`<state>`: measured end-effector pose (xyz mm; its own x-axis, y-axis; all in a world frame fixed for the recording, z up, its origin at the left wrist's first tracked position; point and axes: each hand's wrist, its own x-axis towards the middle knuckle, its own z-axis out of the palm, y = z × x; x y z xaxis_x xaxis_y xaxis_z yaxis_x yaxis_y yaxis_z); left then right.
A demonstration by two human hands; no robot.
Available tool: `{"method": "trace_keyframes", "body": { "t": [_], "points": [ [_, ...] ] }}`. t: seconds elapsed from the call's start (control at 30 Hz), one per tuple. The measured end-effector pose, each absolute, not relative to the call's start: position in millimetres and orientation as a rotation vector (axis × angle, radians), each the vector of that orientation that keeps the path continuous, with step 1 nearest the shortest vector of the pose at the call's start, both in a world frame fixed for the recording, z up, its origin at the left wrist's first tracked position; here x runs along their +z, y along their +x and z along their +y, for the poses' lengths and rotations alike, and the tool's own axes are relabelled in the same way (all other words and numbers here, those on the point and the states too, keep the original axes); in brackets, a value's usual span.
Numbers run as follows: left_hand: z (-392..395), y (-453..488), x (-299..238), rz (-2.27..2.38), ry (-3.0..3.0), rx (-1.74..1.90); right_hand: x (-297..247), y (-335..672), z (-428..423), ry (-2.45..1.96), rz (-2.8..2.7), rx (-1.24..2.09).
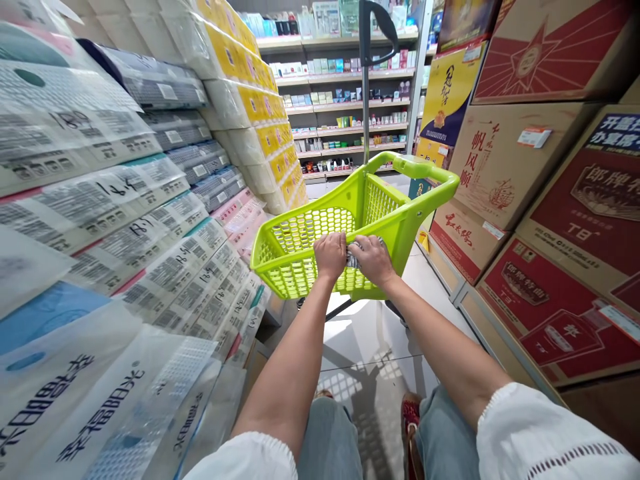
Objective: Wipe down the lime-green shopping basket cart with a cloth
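Observation:
In front of me a lime-green plastic shopping cart (305, 230) with perforated basket walls stands side-on in an aisle. My left hand (330, 255) is closed over the near rim of its basket. Right beside it, my right hand (371, 261) is closed on a grey-and-white striped cloth (353, 257) pressed against the same rim. Part of the cloth shows between the two hands; the rest is hidden under my fingers. The cart's thick green handle (425, 172) rises at the right end. No goods can be seen inside the basket.
Stacked paper packs (165, 227) line the left side, with yellow-and-white packages (260, 120) beyond. Cardboard cartons (500, 160) are piled along the right. A dark-handled metal pole (365, 100) stands behind the cart, before shelves (340, 73) of small products. Sunlit floor tiles (355, 347) lie below.

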<state>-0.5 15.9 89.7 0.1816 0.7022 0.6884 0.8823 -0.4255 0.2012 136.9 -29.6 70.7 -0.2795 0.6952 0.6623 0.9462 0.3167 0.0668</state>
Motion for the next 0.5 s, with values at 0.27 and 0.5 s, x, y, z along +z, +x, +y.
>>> {"method": "trace_keyframes", "body": {
  "t": [0.27,0.5],
  "points": [
    [9,-2,91,-1.538,-2.240,-1.084,137,170,-43,-1.608,-1.579,-0.606],
    [7,1,92,-1.584,-2.296,-1.094,128,134,-39,-1.762,-1.660,-0.474]
  ]
}}
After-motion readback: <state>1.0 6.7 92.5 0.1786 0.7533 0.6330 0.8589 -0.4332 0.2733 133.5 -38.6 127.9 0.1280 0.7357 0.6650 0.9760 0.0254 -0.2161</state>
